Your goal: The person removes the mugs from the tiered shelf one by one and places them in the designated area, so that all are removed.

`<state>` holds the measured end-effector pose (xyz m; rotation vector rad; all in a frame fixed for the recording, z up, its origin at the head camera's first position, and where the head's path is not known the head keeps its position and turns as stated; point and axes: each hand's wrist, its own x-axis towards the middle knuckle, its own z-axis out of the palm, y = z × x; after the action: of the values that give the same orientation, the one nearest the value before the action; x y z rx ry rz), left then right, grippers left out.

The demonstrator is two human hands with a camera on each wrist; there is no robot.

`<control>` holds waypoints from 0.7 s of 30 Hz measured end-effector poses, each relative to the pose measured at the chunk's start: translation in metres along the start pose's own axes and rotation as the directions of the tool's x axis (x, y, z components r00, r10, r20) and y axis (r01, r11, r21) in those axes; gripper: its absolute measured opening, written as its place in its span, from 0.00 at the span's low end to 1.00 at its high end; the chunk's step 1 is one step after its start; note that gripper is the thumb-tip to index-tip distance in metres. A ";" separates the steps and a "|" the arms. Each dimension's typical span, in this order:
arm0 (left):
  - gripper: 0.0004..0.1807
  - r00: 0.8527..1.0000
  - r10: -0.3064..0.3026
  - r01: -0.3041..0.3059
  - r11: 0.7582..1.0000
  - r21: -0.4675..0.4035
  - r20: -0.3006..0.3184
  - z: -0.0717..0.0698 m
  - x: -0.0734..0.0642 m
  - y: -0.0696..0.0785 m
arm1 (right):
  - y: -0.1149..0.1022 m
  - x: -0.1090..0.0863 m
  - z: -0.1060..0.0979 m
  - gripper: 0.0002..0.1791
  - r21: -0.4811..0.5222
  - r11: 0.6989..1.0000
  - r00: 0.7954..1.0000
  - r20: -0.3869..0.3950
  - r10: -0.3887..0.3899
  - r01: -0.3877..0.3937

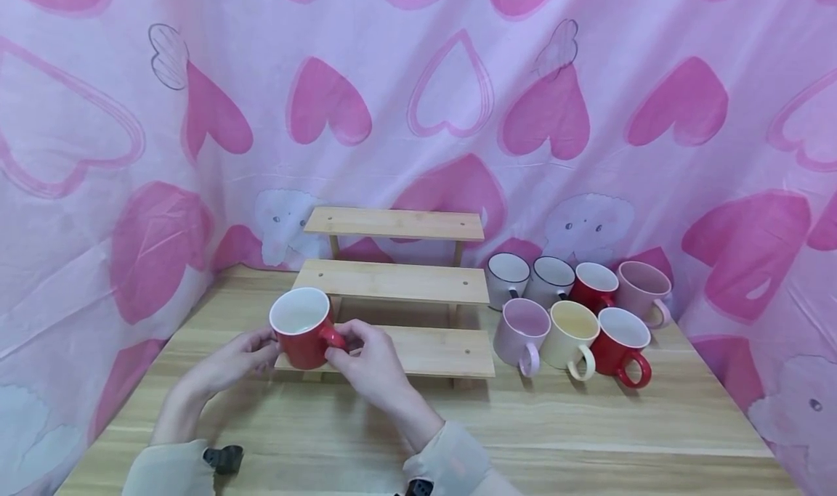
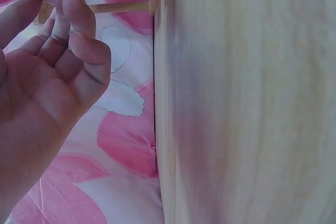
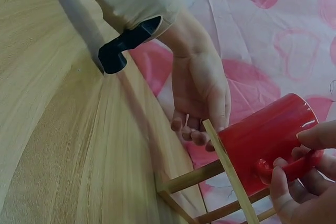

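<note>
A red mug (image 1: 302, 336) with a white inside stands upright at the left end of the lowest shelf board (image 1: 418, 351). My right hand (image 1: 373, 362) pinches its handle, which points to the right; the right wrist view shows the thumb and fingers around the red handle (image 3: 294, 169). My left hand (image 1: 238, 358) is at the mug's left side, fingers loosely bent, with the fingertips close to the mug and the board's end. In the left wrist view the palm of the left hand (image 2: 47, 87) faces the camera and holds nothing.
The three-tier wooden stand has a middle board (image 1: 392, 281) and a top board (image 1: 392, 224). To its right several mugs stand in two rows, among them a lilac mug (image 1: 516, 336), a cream mug (image 1: 565, 340) and a red mug (image 1: 611, 347). A heart-patterned curtain (image 1: 392, 169) hangs behind.
</note>
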<state>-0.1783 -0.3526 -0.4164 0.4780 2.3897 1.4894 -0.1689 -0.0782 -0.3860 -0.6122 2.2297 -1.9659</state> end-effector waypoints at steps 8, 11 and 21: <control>0.15 1.000 0.015 -0.015 1.000 0.006 0.003 0.000 0.002 -0.001 | -0.002 -0.002 -0.001 0.11 -0.025 1.000 0.999 -0.035 0.002 -0.003; 0.15 1.000 0.003 -0.003 1.000 0.003 -0.001 0.000 0.002 0.000 | -0.002 -0.003 -0.001 0.11 -0.044 0.999 0.999 -0.042 -0.016 0.014; 0.12 0.999 0.006 -0.005 1.000 0.022 -0.031 -0.001 0.000 0.000 | -0.005 -0.009 -0.002 0.08 -0.076 0.996 0.998 -0.047 -0.049 0.045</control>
<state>-0.1781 -0.3533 -0.4156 0.4702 2.4335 1.4848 -0.1603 -0.0732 -0.3822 -0.6382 2.3478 -1.9473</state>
